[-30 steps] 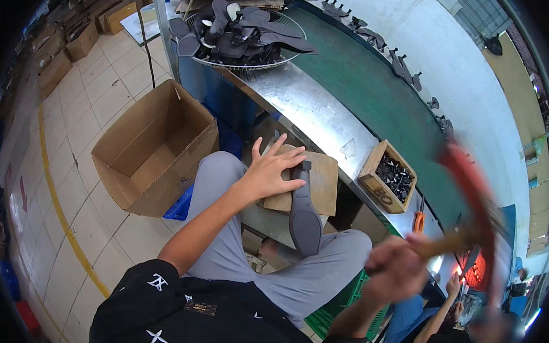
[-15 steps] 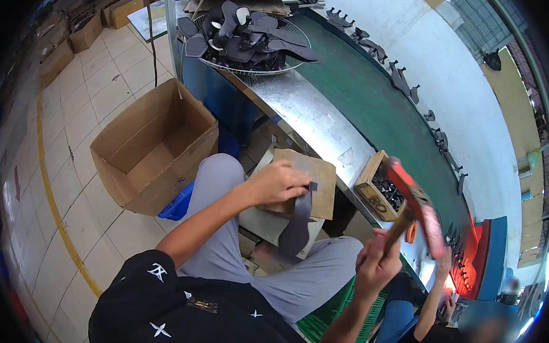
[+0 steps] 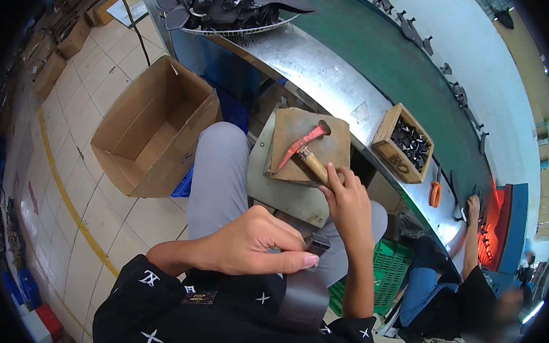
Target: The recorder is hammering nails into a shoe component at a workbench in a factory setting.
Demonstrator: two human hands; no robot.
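Close to my chest, my left hand (image 3: pixel 255 242) pinches a dark grey, flat, paddle-shaped piece (image 3: pixel 305 297). A small black block (image 3: pixel 318 243) sits at its narrow end, beside my thumb; its wide end hangs down in front of my shirt. My right hand (image 3: pixel 350 206) is closed around the handle end of a hammer (image 3: pixel 314 164) with a wooden handle and red head. The hammer head rests on a brown square pad (image 3: pixel 338 134), which lies on a pale stand (image 3: pixel 259 158) between my knees.
A cardboard box (image 3: pixel 127 139) stands left of my knee. Ahead is a metal bench (image 3: pixel 311 55) with a wooden box (image 3: pixel 385 140) of small dark parts, orange-handled pliers (image 3: pixel 435 194) and a wire basket (image 3: pixel 257 31) of dark pieces. A green belt (image 3: pixel 380 53) runs behind. A co-worker (image 3: pixel 429 291) sits at right.
My left hand has brought the dark piece off the pad and up toward my chest. My right hand has lowered the raised hammer onto the pad.
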